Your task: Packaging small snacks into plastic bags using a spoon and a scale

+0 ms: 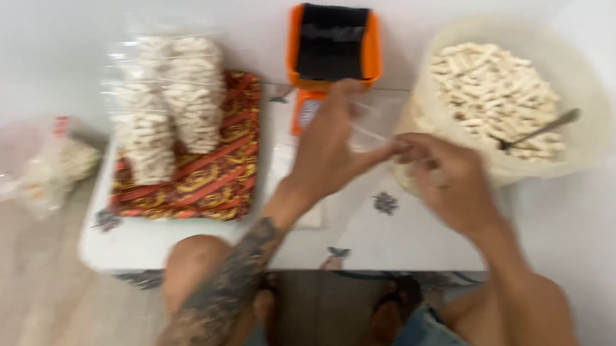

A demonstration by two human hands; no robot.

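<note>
— What do the hands have hold of?

— A thin clear plastic bag (pixel 368 125), pinched between them. The left hand (pixel 328 144) has its fingers closed on the bag's upper edge, and the right hand (pixel 450 181) grips it just beside, fingers curled in. The picture is blurred by motion, so I cannot tell how tight either grip is, or whether the bag holds anything.

— Where does the bag lie from them?

— Directly between the two, above the low white table (pixel 125 245), with the orange and black kitchen scale (pixel 333 44) just behind it.

— And the food?

— The big pale plastic bowl of cream-coloured stick snacks (pixel 498 92) sits to the right, touching distance from the right hand, which is clearly the nearer one. A metal spoon (pixel 540 129) rests in it, handle pointing right and slightly up.

— To the left?

— Filled clear packs of the same snacks (pixel 167 104) lie on a red and yellow patterned cloth (pixel 209 179), well apart from the left hand. Another bag (pixel 37 167) lies on the floor.
</note>
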